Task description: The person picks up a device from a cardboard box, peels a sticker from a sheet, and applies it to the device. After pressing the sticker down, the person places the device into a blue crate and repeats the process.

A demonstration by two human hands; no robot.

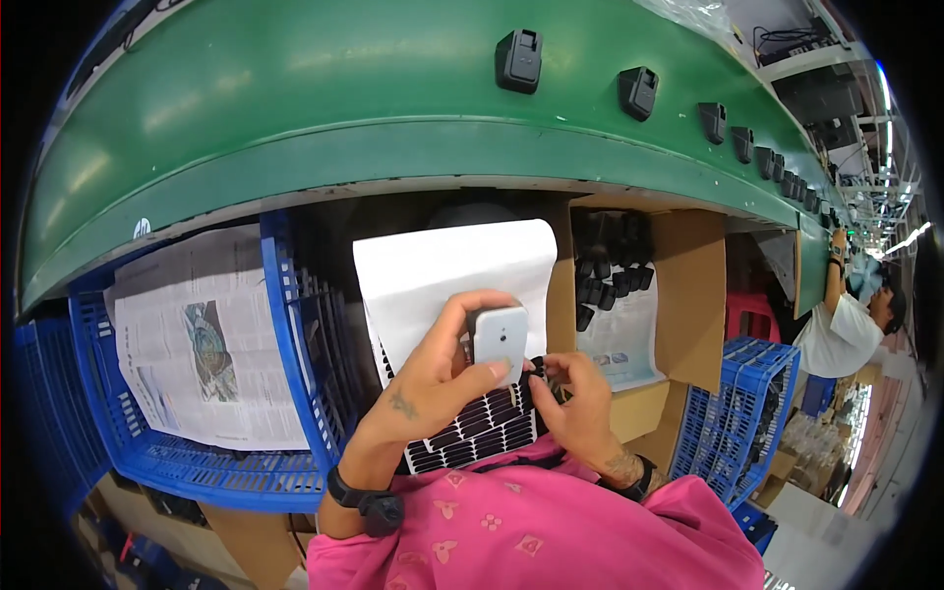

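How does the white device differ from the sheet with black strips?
The device is small and thick; the sheet is larger and flat. The sheet has black rows; the device is mostly pale. The left hand holds the device; the sheet lies underneath. Both are partly hidden.

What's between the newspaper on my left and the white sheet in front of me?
In the head view, the blue plastic crate's slatted side wall stands between the newspaper and the white sheet; beyond it, shadow hides the details.

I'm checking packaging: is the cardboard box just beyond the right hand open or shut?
Open: the cardboard box has no lid across it, and black parts show inside.
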